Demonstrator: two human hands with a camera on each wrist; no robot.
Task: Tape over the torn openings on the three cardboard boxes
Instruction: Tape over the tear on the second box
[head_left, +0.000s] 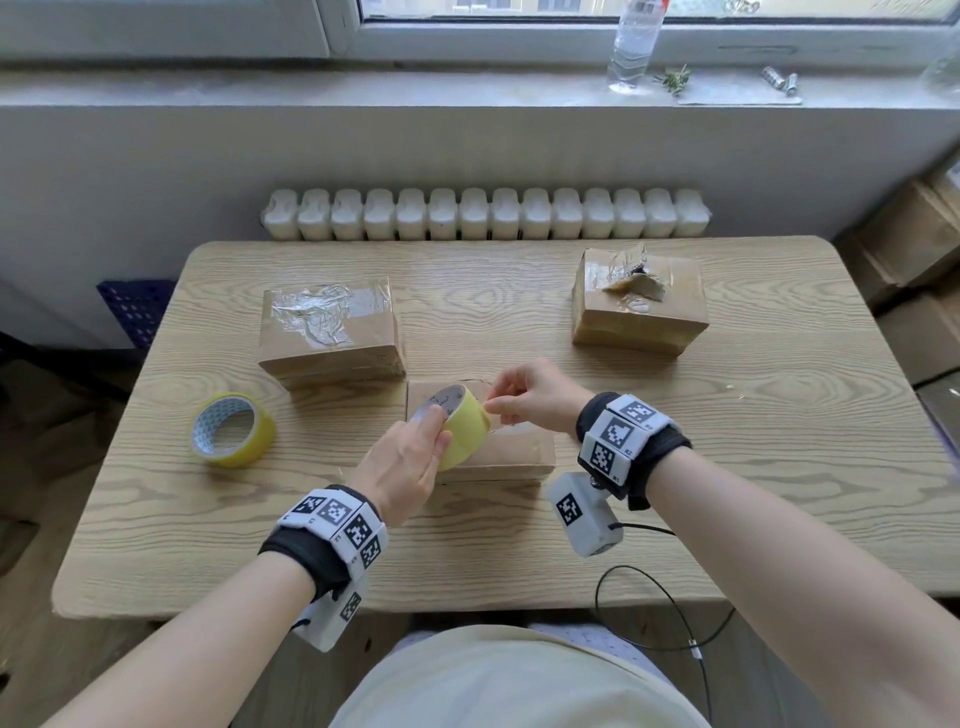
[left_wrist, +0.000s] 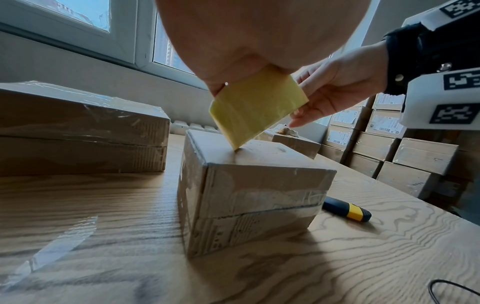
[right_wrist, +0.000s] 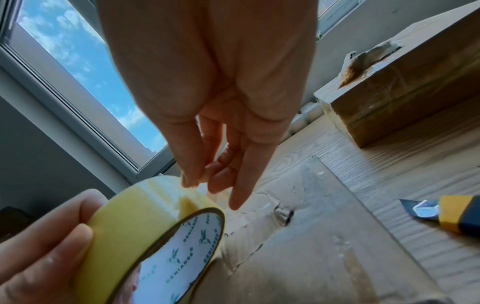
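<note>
Tape roll gripped in left hand above near box with torn top; end pinched by right thumb and forefinger; best peeled slowly, kept flat, drawn long enough to span tear.

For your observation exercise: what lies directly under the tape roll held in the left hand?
The near cardboard box lies under the held tape roll, gripped by the left hand. The right wrist view shows a tear in its top. The hands hide part of the top.
</note>
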